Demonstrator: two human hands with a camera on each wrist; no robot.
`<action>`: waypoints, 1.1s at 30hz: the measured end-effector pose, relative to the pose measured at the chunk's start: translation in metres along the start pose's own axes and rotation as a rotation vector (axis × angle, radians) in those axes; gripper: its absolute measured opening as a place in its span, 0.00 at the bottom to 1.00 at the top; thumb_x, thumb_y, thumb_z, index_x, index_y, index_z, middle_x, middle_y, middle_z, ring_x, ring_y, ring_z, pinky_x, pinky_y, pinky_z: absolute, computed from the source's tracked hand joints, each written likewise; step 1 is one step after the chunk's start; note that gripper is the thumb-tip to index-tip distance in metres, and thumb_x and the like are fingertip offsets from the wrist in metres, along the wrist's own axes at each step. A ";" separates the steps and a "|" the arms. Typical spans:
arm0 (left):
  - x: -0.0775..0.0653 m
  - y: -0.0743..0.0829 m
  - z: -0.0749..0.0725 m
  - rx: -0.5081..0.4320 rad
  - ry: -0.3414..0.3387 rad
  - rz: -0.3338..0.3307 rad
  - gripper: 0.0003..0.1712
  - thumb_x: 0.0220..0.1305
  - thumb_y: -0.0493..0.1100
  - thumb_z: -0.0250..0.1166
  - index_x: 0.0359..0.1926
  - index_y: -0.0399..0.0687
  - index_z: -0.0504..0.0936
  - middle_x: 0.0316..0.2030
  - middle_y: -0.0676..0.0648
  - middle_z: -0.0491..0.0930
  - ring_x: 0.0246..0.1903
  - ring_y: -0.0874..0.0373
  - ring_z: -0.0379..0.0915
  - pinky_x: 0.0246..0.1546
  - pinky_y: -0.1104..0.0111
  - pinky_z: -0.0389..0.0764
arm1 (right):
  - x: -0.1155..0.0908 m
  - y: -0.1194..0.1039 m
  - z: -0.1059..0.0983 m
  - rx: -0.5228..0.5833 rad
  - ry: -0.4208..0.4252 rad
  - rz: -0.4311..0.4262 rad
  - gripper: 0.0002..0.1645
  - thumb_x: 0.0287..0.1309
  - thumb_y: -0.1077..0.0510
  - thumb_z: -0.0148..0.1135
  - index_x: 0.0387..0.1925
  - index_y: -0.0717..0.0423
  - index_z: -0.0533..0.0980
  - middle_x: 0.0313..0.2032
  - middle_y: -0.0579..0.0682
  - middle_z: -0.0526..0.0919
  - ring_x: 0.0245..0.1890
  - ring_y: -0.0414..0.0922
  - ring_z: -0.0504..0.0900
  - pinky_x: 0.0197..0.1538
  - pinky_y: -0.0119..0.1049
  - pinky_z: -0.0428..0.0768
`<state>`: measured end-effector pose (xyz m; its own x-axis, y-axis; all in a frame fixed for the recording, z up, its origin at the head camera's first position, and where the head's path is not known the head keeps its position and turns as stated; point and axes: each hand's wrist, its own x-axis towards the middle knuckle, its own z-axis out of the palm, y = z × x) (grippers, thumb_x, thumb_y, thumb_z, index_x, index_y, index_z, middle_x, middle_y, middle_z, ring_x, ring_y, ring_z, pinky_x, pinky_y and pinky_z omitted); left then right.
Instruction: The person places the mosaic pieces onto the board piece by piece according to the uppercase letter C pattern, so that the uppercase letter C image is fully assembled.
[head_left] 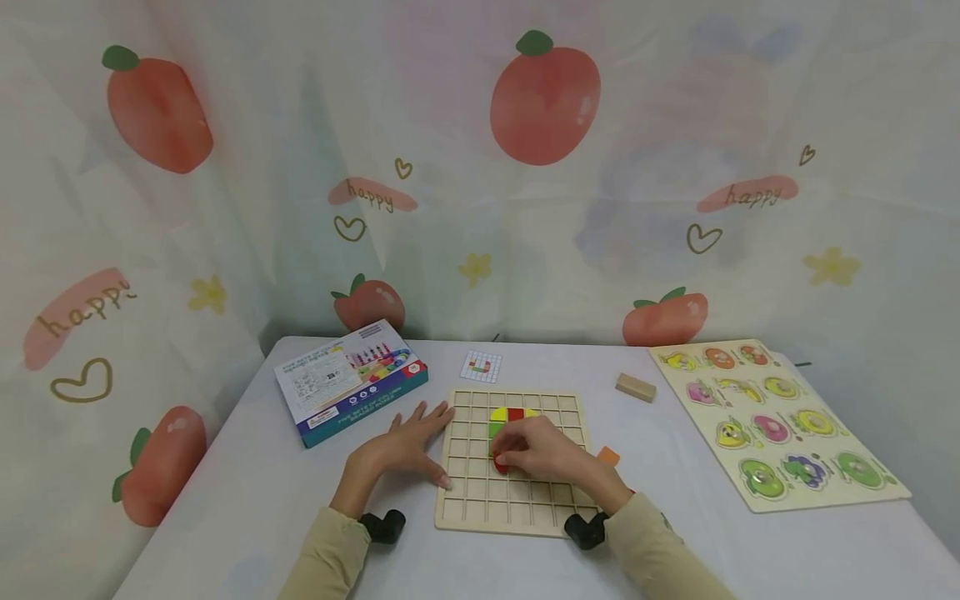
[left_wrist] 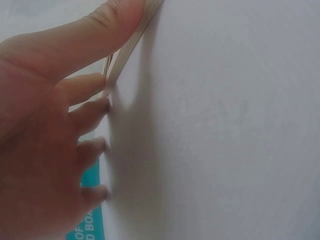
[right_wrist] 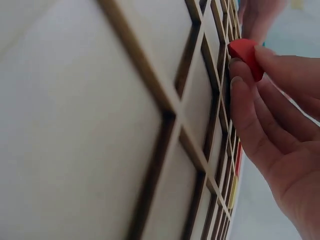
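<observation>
A wooden grid board [head_left: 472,512] lies on the table in the head view. My right hand [head_left: 543,450] is over its middle and pinches a small red block [right_wrist: 246,55] between thumb and fingers, close over the grid cells. Beyond that hand, a yellow piece [head_left: 498,414], a red piece [head_left: 515,413] and a green piece [head_left: 496,429] sit in cells, partly hidden by the fingers. My left hand [head_left: 401,446] rests at the board's left edge with fingers spread, its thumb against the rim.
Behind the board lies a small pattern card [head_left: 481,366]. A printed game box [head_left: 352,383] is at the back left. To the right are an orange piece [head_left: 608,456], a plain wooden block [head_left: 635,387] and a fruit puzzle board [head_left: 738,454].
</observation>
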<state>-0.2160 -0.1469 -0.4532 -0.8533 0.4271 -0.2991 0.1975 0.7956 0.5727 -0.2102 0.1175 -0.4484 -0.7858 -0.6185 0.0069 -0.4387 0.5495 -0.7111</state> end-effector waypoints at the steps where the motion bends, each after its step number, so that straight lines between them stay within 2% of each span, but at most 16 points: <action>1: 0.001 0.000 0.000 0.003 -0.003 0.000 0.63 0.50 0.55 0.81 0.81 0.51 0.56 0.82 0.46 0.48 0.82 0.41 0.30 0.78 0.37 0.31 | 0.001 0.000 0.001 -0.005 -0.005 0.001 0.05 0.64 0.62 0.69 0.41 0.55 0.86 0.36 0.42 0.88 0.35 0.34 0.82 0.43 0.28 0.81; 9: 0.002 0.001 -0.001 0.010 -0.003 -0.009 0.63 0.50 0.55 0.82 0.81 0.52 0.56 0.82 0.47 0.48 0.82 0.41 0.30 0.78 0.37 0.31 | 0.004 -0.004 0.002 -0.052 -0.010 -0.007 0.05 0.62 0.64 0.71 0.40 0.55 0.87 0.36 0.45 0.88 0.32 0.34 0.79 0.38 0.28 0.79; 15: 0.001 0.001 -0.001 0.002 -0.003 -0.007 0.63 0.49 0.55 0.82 0.81 0.51 0.56 0.82 0.46 0.48 0.82 0.40 0.31 0.78 0.36 0.31 | 0.006 -0.005 0.005 -0.073 -0.038 -0.014 0.10 0.58 0.63 0.75 0.42 0.58 0.86 0.32 0.45 0.85 0.30 0.35 0.77 0.35 0.28 0.79; 19: 0.001 0.000 0.001 -0.005 -0.005 -0.007 0.63 0.49 0.55 0.82 0.81 0.51 0.56 0.82 0.46 0.48 0.82 0.40 0.30 0.78 0.36 0.31 | 0.005 -0.004 0.005 -0.081 -0.034 -0.014 0.11 0.57 0.65 0.74 0.43 0.59 0.86 0.33 0.46 0.85 0.30 0.35 0.77 0.35 0.28 0.79; 25: 0.001 -0.001 0.002 -0.003 -0.002 -0.005 0.63 0.49 0.54 0.82 0.81 0.51 0.56 0.82 0.46 0.48 0.82 0.40 0.31 0.78 0.36 0.31 | -0.006 0.000 -0.001 -0.067 -0.016 0.003 0.10 0.59 0.63 0.72 0.44 0.55 0.85 0.37 0.46 0.86 0.34 0.38 0.80 0.39 0.29 0.80; 33: 0.000 0.000 0.002 -0.007 0.006 0.002 0.63 0.50 0.53 0.82 0.81 0.51 0.57 0.82 0.46 0.49 0.82 0.40 0.31 0.78 0.36 0.31 | -0.026 0.008 -0.011 -0.052 0.028 -0.006 0.10 0.60 0.60 0.73 0.44 0.54 0.85 0.37 0.44 0.86 0.34 0.35 0.79 0.39 0.29 0.80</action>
<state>-0.2151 -0.1460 -0.4544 -0.8559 0.4258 -0.2935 0.1957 0.7920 0.5783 -0.1980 0.1444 -0.4465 -0.7949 -0.6060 0.0315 -0.4649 0.5749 -0.6733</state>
